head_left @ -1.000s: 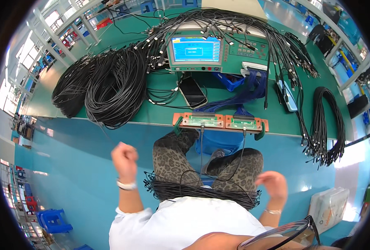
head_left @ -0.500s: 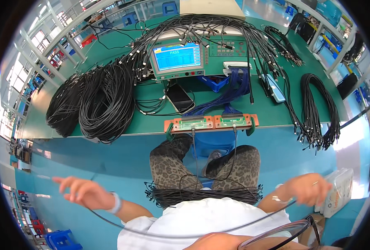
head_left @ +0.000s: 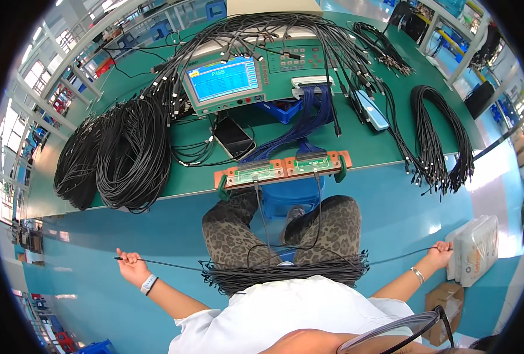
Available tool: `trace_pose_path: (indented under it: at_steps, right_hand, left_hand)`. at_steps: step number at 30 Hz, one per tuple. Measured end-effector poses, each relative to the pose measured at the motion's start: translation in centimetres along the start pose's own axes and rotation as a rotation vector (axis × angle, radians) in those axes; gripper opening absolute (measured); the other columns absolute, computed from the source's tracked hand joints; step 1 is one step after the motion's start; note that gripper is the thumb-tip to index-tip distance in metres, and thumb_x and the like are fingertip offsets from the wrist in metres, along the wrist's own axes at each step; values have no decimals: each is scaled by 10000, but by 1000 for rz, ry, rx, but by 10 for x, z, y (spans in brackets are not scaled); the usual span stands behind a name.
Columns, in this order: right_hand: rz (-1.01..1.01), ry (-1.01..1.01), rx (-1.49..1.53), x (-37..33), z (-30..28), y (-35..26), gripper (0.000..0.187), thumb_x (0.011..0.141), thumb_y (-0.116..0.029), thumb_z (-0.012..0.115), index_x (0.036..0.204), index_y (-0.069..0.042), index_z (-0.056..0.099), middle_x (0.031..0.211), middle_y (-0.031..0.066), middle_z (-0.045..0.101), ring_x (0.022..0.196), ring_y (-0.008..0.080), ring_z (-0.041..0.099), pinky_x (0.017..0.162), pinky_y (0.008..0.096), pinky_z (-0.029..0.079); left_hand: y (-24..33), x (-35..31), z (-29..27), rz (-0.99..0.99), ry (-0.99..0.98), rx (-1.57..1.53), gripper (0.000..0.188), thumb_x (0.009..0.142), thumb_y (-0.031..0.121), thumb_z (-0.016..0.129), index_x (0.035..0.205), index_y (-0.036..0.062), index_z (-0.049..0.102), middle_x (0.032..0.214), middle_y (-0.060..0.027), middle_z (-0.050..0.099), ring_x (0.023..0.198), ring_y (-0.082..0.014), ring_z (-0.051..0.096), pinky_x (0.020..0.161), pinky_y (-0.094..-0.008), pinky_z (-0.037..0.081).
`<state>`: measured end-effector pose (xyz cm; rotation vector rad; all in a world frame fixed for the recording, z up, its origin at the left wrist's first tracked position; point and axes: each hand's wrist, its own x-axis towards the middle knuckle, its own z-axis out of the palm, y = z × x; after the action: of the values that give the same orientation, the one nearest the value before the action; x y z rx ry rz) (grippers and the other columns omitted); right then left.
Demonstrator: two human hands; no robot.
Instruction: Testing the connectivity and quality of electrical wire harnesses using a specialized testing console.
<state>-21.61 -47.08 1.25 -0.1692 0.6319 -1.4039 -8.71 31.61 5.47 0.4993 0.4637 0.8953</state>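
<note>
Out to the left, my left hand (head_left: 133, 268) is closed around one end of a thin black cable (head_left: 167, 265), its dark tip poking past the fingers. Far to the right, my right hand (head_left: 440, 253) is closed on the opposite end. The cable stretches nearly straight between them, its middle lost against a bundle of black cables (head_left: 285, 276) across my lap. Two more cables run from the bundle up to a left green connector board (head_left: 255, 173) and a right green connector board (head_left: 311, 164) at the table's front edge.
A tester with a lit blue screen (head_left: 223, 79) stands on the green table (head_left: 191, 183), draped with cables. Coiled black cables lie left (head_left: 133, 159) and right (head_left: 442, 135). A phone (head_left: 234, 138) rests near the boards. A plastic-wrapped package (head_left: 473, 251) sits beside my right hand.
Both hands have gone from blurred motion to steady holds on the cable ends. The cable, slack and low across my body before, is now pulled taut over my lap.
</note>
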Motion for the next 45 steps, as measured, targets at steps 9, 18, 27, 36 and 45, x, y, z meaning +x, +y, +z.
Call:
trace_pose_path:
  at_steps: [9,18,27,36,45]
  right_hand:
    - [501,-1169,-1012,-179,43,160,278,913,-272,428,953,-14,523,897,62,542,829,149,525,710,300,480]
    - [919,-1020,-945,-281,48,242,282,931,-254,384,832,-22,511,703,40,515,625,106,524,568,238,451]
    - [984,-1010,-985,-276,20,226,279,926,-226,383,776,-16,489,549,-21,356,452,50,289,429,196,241]
    - [962,-1072,-1042,-266,31,242,297,922,-233,388,769,-6,502,622,-2,410,506,55,348,456,201,311]
    - [948,-1074,-1020,-267,31,241,296,928,-243,382,746,-27,469,545,-32,329,459,45,258,425,200,222]
  left_hand:
    - [-142,-116,61,-622,-487,508,255,915,258,445,873,18,519,560,69,308,449,-6,256,367,-155,200]
    - [-222,-192,94,-601,-714,761,247,931,239,383,772,73,476,680,16,417,557,-54,359,505,-205,322]
    - [-238,-210,84,-778,-691,614,247,931,234,385,787,53,474,679,9,405,499,-58,326,447,-210,275]
    - [-238,-207,74,-557,-636,812,221,902,200,453,776,27,508,616,4,440,463,-66,403,415,-205,310]
    - [-241,-199,80,-550,-654,854,242,890,186,463,760,-2,543,586,-24,508,482,-107,521,414,-211,373]
